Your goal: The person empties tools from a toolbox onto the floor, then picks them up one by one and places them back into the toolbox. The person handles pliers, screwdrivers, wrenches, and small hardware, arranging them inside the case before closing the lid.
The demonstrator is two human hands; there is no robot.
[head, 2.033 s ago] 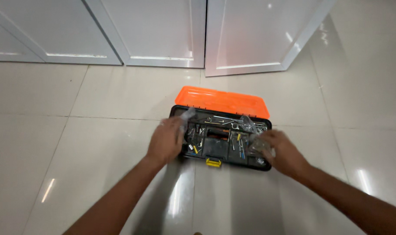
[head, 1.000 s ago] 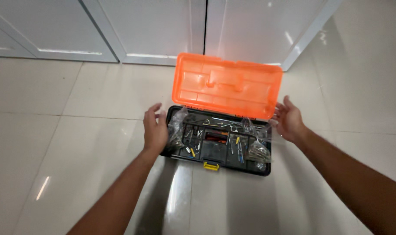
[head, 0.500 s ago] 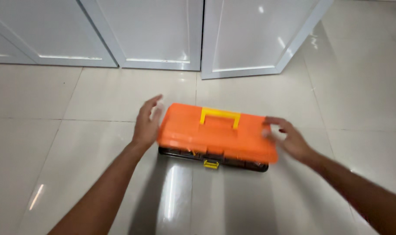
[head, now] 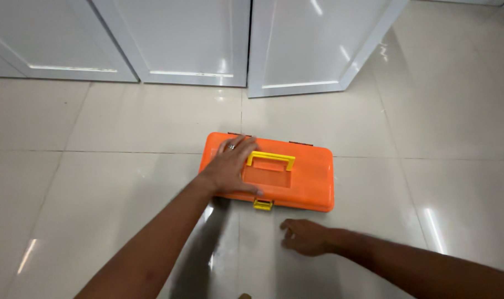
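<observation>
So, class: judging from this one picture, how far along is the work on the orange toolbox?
Done: the orange lid lies flat on the toolbox, hiding what is inside. In hand: the left hand presses flat on the lid beside the yellow handle; the right hand rests on the floor in front, close to the yellow latch. Left: whether the latch is fastened cannot be told, so that probably needs checking.

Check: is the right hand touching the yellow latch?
Apart. The head view shows bare floor tile between the right hand and the latch; the left hand lies flat on the lid.
</observation>
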